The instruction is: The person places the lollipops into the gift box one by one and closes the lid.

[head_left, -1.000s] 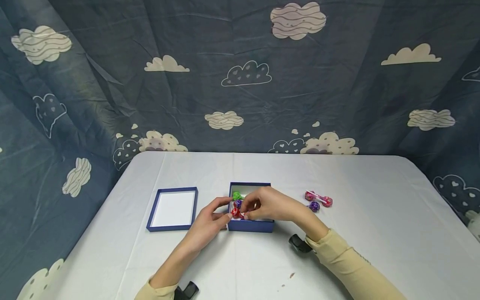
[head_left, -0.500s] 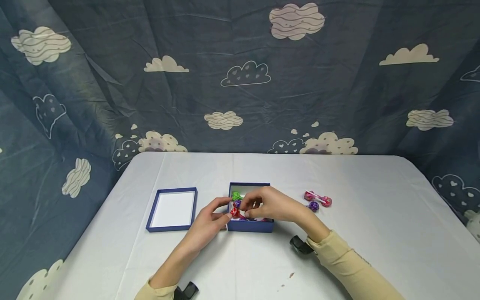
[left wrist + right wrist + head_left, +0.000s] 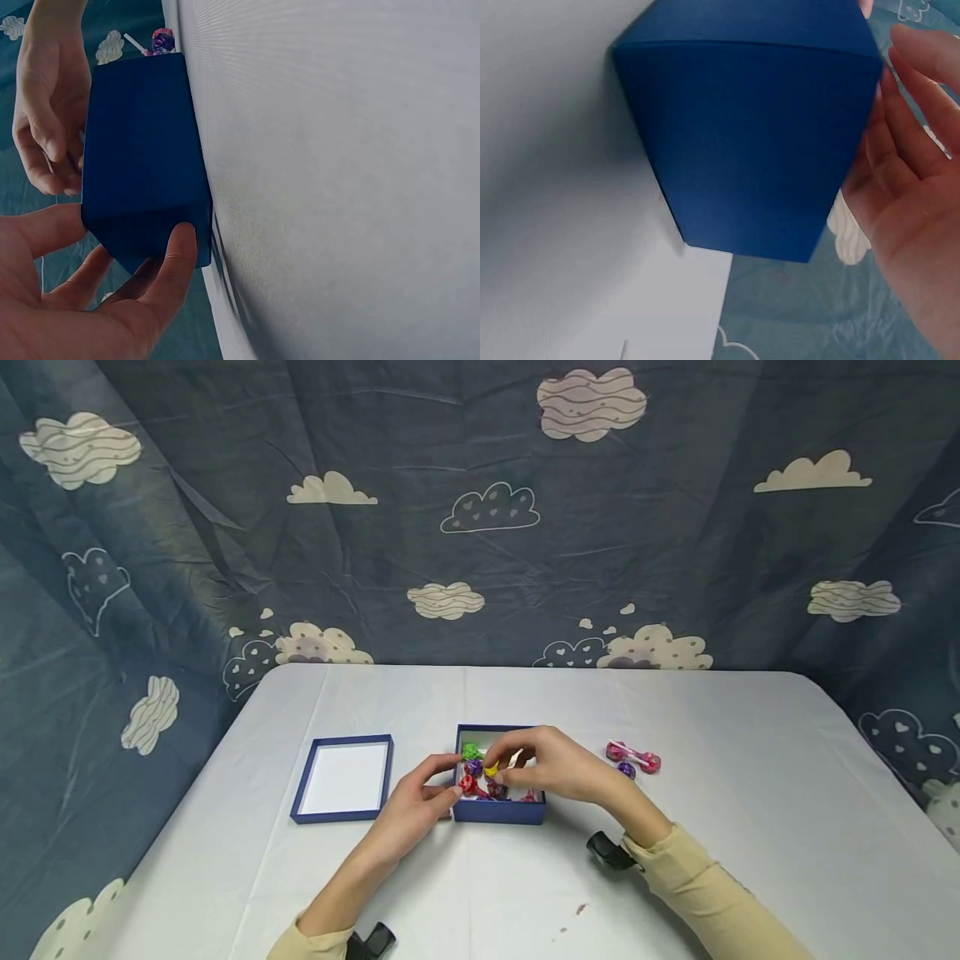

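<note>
Left grip [image 3: 418,803] spread, right grip [image 3: 551,765] pinching (palm-down)

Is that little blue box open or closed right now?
Open. Wrapped sweets show inside the blue box, and its blue-rimmed lid lies apart from it on the white table.

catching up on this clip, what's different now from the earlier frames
The right hand shifted slightly up in the head view, uncovering a dark candy in the blue box; a yellow candy now shows at that hand, whether held is unclear. The left hand, box, lid and pink candies stayed put.
</note>
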Available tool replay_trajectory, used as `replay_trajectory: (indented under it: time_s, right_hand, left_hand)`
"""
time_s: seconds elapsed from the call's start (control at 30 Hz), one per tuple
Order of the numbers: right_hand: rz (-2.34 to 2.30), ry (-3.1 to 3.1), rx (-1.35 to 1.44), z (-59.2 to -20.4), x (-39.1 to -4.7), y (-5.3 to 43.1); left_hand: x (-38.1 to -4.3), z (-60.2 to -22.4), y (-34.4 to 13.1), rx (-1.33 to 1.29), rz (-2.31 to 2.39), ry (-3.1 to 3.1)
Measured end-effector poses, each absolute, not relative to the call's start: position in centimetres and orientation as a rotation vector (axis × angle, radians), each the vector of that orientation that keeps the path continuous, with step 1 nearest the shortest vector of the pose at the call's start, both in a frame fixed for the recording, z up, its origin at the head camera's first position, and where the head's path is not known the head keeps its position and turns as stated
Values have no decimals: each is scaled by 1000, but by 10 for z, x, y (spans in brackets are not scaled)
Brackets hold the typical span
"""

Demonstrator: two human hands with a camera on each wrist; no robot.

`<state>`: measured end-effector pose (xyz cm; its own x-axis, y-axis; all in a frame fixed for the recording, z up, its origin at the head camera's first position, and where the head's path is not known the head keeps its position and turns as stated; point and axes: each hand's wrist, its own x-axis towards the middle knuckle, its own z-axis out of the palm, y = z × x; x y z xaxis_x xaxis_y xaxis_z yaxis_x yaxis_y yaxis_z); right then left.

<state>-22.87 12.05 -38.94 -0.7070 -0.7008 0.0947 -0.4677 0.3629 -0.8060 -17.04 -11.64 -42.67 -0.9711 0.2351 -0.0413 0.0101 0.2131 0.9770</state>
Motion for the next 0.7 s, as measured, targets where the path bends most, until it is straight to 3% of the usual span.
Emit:
replay_trajectory:
  time_s: [0.7]
  right_hand:
    - [-1357,2651,-943,-372,-219,178]
  left_hand:
    - [-170,-426,-116,226,1856,2313]
